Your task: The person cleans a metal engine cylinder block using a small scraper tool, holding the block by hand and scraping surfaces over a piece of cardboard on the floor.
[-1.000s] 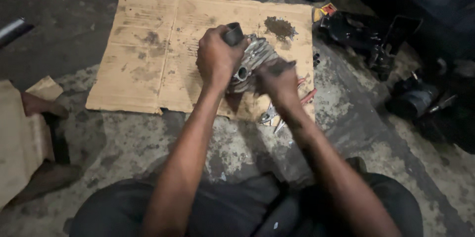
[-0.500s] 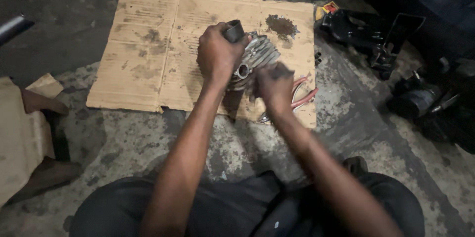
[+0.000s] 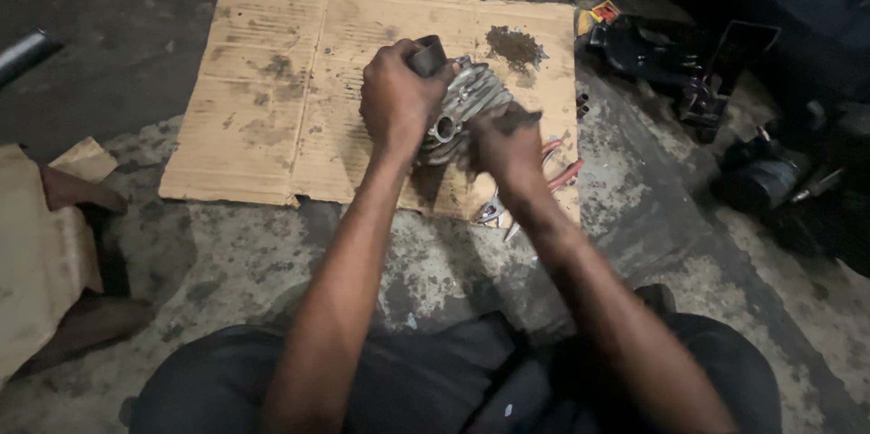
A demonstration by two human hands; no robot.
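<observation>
A finned metal engine cylinder [image 3: 467, 108] is being worked on at the middle of the cardboard sheet [image 3: 272, 99] on the floor. It is being steadied by the left hand [image 3: 396, 101], whose fingers are being kept clamped on a dark cylindrical part [image 3: 427, 54] at its top. The right hand [image 3: 507, 146] is being pressed on its lower side, fingers closed. Red-handled pliers [image 3: 553, 182] are lying just beside it. Judged next: a firm, steady hold.

1. Stained, patchy grey concrete floor [image 3: 272, 271], dimly lit.
2. Flat, oil-marked brown cardboard sheet [image 3: 263, 108] lies on the floor.
3. Dark black machine parts [image 3: 680, 53] clustered at upper right.
4. Folded tan cardboard piece [image 3: 36, 253] at left edge.
</observation>
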